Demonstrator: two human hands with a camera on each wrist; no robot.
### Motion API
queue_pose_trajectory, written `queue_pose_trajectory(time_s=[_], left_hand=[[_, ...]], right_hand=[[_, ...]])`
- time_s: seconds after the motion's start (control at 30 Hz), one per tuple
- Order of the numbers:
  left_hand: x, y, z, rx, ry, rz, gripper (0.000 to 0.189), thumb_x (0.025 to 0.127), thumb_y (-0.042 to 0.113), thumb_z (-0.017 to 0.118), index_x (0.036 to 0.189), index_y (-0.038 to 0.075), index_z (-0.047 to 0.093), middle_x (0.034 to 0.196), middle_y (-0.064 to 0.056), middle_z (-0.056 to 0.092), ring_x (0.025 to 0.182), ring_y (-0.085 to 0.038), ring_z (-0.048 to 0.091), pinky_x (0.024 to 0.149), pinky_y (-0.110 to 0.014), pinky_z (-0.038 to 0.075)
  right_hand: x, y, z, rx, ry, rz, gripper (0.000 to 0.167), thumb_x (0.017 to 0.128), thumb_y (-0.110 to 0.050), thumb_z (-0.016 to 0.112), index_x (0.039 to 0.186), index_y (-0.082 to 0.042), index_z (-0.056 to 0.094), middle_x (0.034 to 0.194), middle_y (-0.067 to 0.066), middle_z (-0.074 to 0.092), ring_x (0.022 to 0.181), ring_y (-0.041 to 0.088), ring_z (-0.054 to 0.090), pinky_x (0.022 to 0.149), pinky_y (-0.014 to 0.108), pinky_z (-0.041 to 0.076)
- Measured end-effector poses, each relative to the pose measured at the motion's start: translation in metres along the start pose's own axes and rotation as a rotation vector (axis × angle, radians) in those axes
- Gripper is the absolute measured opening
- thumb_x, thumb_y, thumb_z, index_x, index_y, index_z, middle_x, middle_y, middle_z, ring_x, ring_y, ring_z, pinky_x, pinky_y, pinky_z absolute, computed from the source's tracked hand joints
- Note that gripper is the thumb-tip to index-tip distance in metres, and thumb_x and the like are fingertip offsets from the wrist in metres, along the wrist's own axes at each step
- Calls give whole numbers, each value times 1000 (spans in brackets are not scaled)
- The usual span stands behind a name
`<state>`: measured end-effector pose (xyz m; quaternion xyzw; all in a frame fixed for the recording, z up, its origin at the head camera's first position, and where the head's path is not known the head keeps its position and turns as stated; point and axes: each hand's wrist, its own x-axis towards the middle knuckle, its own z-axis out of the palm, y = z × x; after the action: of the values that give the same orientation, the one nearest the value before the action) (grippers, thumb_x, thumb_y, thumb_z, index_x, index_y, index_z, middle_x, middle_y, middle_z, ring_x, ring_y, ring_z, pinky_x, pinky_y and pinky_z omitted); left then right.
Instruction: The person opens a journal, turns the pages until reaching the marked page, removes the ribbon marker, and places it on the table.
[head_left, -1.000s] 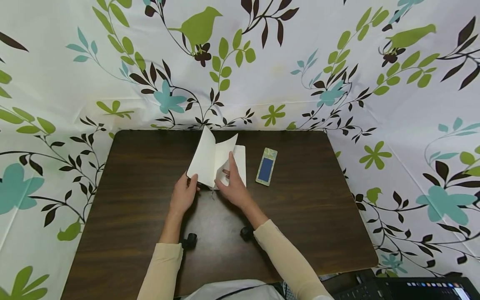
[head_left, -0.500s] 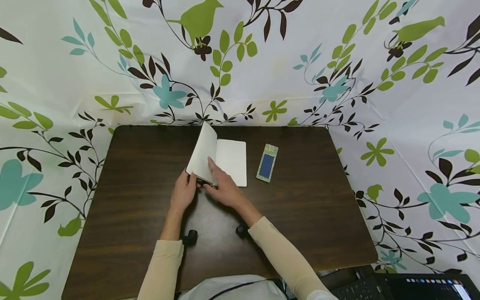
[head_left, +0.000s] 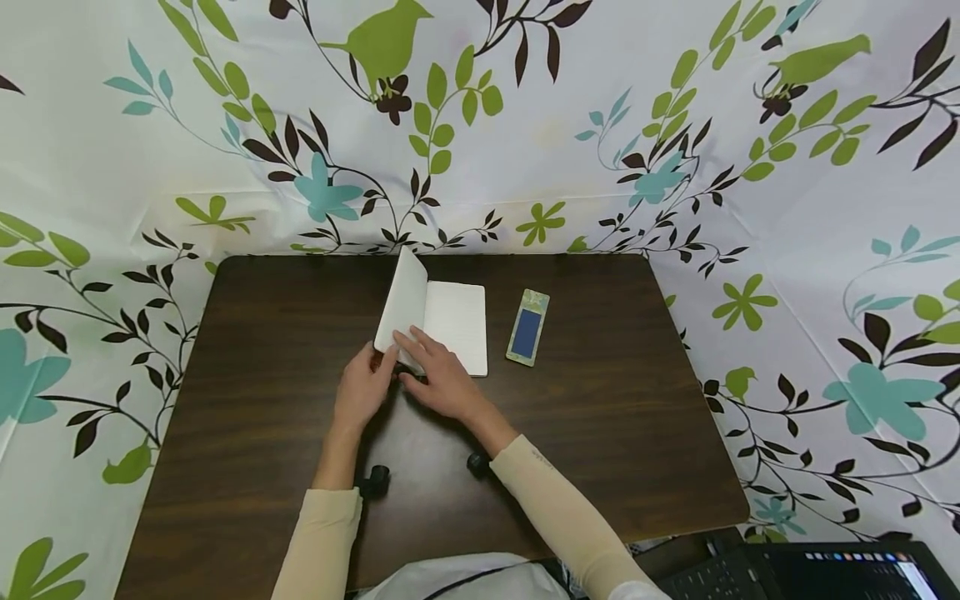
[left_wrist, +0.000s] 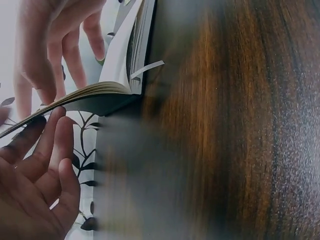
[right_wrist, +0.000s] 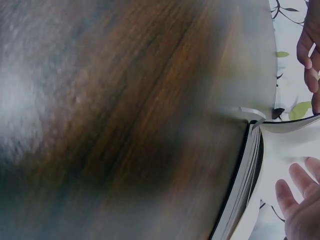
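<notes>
A notebook (head_left: 457,321) with blank white pages lies open on the table. Its right half is flat, while the dark cover and pages of the left half tilt up. My left hand (head_left: 362,387) grips the lower left edge of this raised half, fingers under the cover (left_wrist: 107,103) and thumb over the pages. Fingers spread and fairly straight, my right hand (head_left: 444,383) rests at the lower part of the left page, near the spine. From the notebook's bottom edge sticks out a pale ribbon bookmark (left_wrist: 147,69).
To the right of the notebook lies a slim pale green card-like item (head_left: 528,327) with a dark blue panel. The dark wooden table (head_left: 615,450) meets a leaf-patterned cloth (head_left: 525,125) at its back edge. A laptop (head_left: 825,571) is at the lower right.
A page that my right hand was lifting near the middle has gone over to the left. That hand has moved left onto the raised half; my left hand keeps its grip.
</notes>
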<state>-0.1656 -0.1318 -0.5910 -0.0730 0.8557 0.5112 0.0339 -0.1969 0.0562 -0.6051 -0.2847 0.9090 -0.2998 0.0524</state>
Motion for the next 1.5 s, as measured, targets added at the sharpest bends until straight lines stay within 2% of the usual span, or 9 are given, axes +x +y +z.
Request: queue_pose_trajectory(time_s=[0.13, 0.27, 0.43, 0.57, 0.67, 0.77, 0.93, 1.1, 1.5], left_hand=[[-2, -5, -2, 3, 12, -4, 51, 115, 53, 41, 124, 10, 67, 105, -14, 76, 94, -30, 73, 78, -38, 49], [-4, -5, -2, -12, 24, -20, 50, 116, 52, 39, 125, 11, 68, 107, -13, 78, 95, -31, 76, 82, -39, 50], [-2, -3, -1, -30, 31, -8, 52, 116, 52, 39, 124, 11, 69, 109, -13, 79, 95, -31, 76, 83, -39, 50], [1, -3, -3, -39, 41, 2, 51, 117, 50, 38, 126, 10, 68, 110, -14, 79, 93, -31, 76, 83, -39, 50], [2, -2, -5, -44, 44, 0, 50, 117, 49, 38, 126, 9, 68, 109, -15, 79, 94, -33, 76, 84, -39, 50], [1, -1, -6, -45, 44, -10, 49, 117, 49, 39, 125, 10, 68, 109, -14, 79, 95, -34, 76, 85, -40, 49], [0, 1, -5, -54, 43, -20, 48, 117, 48, 39, 125, 10, 67, 109, -14, 79, 95, -35, 76, 85, -42, 49], [-1, -2, 1, -59, 11, -18, 48, 117, 48, 39, 128, 11, 66, 110, -13, 78, 94, -31, 75, 83, -38, 50], [-2, -5, 4, -108, 15, -16, 47, 117, 47, 40, 132, 10, 66, 109, -15, 79, 94, -34, 75, 80, -36, 51]], right_hand=[[-1, 1, -1, 11, -31, 4, 64, 112, -41, 57, 170, -37, 31, 176, 4, 35, 154, 31, 47, 121, 54, 44], [-5, 11, -8, 27, -71, 52, 61, 112, -43, 57, 168, -30, 38, 170, 2, 44, 153, 28, 49, 121, 51, 44], [-12, 34, -23, -20, -69, 140, 53, 112, -40, 58, 160, -21, 50, 164, 3, 53, 153, 28, 48, 123, 55, 40], [-17, 50, -34, -97, -80, 171, 54, 111, -40, 60, 160, -19, 51, 166, 5, 50, 155, 29, 46, 124, 57, 39], [-18, 57, -40, -165, -120, 161, 60, 110, -43, 62, 162, -18, 48, 169, 7, 46, 156, 30, 45, 125, 55, 39], [-19, 60, -43, -195, -146, 138, 61, 107, -44, 66, 160, -16, 52, 169, 10, 45, 155, 33, 46, 124, 56, 39], [-20, 65, -42, -204, -156, 126, 60, 104, -45, 71, 155, -16, 57, 168, 11, 47, 153, 34, 47, 123, 56, 40], [-25, 69, -40, -202, -153, 148, 58, 103, -40, 75, 154, -17, 58, 166, 9, 48, 151, 33, 48, 123, 53, 41], [-29, 71, -41, -173, -137, 102, 48, 106, -35, 71, 148, -16, 62, 164, 12, 51, 150, 36, 49, 121, 57, 41]])
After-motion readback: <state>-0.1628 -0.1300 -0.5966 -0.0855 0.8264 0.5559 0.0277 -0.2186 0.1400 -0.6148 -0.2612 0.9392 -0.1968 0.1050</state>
